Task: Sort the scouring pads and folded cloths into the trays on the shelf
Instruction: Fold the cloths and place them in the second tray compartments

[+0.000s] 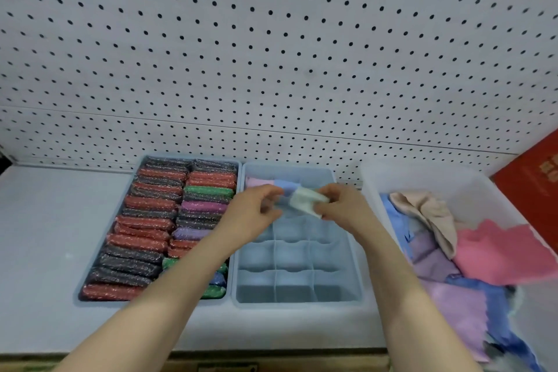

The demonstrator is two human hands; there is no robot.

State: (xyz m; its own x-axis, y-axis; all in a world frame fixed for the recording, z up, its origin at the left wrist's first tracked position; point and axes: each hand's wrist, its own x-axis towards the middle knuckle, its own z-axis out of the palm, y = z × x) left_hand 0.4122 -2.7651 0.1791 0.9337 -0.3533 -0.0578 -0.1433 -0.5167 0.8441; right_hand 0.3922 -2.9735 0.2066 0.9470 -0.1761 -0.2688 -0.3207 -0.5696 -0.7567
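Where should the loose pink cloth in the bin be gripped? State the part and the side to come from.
Take the pink cloth by its free zigzag edge, the upper left one beside the beige cloth. It lies spread flat on top of the pile in the clear bin, with nothing over it, so a pinch grip from above with the right hand should lift it. That hand now holds a pale folded cloth.

Both hands are holding a pale folded cloth [308, 201] over the divided tray [347, 251]; the left hand [256, 210] is pinching one end; the right hand [342, 205] is gripping the other; scouring pads [142, 229] are filling the neighbouring tray [79, 293].
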